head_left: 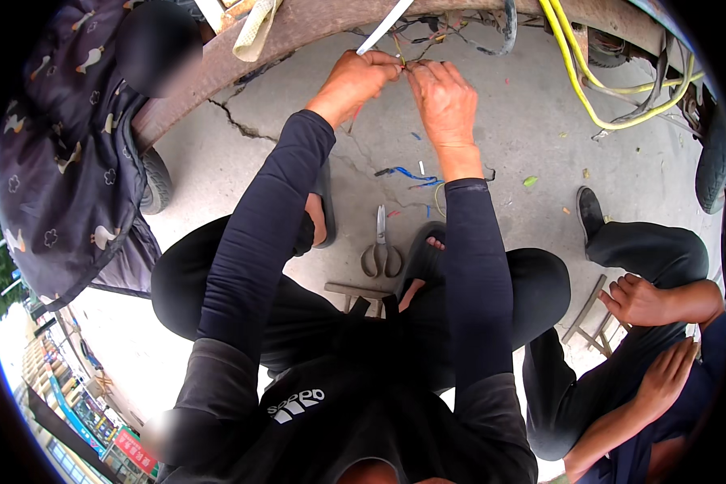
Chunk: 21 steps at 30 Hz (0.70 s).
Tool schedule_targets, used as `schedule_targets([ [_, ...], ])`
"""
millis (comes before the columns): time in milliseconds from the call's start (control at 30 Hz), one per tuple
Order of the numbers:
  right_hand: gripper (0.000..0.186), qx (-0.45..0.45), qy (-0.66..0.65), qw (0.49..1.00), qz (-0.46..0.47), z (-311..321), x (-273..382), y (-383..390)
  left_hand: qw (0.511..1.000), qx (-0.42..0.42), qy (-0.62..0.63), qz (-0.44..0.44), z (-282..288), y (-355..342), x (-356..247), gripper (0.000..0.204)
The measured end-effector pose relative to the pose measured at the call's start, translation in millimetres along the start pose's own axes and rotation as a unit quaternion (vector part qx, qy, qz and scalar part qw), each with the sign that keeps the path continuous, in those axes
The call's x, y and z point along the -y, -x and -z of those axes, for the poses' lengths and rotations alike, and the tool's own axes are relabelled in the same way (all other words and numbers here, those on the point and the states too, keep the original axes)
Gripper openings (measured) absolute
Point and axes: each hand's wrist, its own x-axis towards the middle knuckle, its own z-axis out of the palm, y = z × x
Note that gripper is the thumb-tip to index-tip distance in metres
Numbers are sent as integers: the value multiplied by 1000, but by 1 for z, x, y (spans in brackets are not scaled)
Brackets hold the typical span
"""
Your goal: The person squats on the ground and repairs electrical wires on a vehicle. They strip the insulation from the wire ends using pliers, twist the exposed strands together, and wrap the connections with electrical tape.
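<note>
Both arms reach forward, and the fingertips of my left hand (353, 85) and my right hand (446, 98) meet under the vehicle frame. Each hand is closed in a pinch on thin electrical wires (398, 47), whose ends are mostly hidden by the fingers. A narrow white strip (385, 26) rises from beside my left hand; whether that hand grips it is hard to make out. Scissors (381, 248) with dark looped handles lie on the concrete between my feet. Nearer my hands, blue wire scraps (411, 174) are scattered on the ground.
A rusty metal beam (298, 36) curves across the top. Yellow cables (579, 74) hang at the upper right. Dark patterned fabric (64, 161) drapes at the left, beside a wheel (155, 181). A seated person (645, 347) is at the right, next to a small wooden stool (593, 327).
</note>
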Motion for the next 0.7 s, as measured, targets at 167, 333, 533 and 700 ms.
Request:
schedule_targets([
  [167,5,53,-3,999,6,7,0,-8,999,12,37,10,-2,1,0,31],
  [333,8,144,-80,970,-180,14,13,-21,997,9,74,-9,-4,-2,12,29],
  [533,16,197,-484,642,-561,-7,-1,-22,996,-11,70,-45,-8,-1,19,26],
  [700,19,245,-553,556,-569,8,-4,-20,1000,-10,13,-24,-1,1,12,26],
])
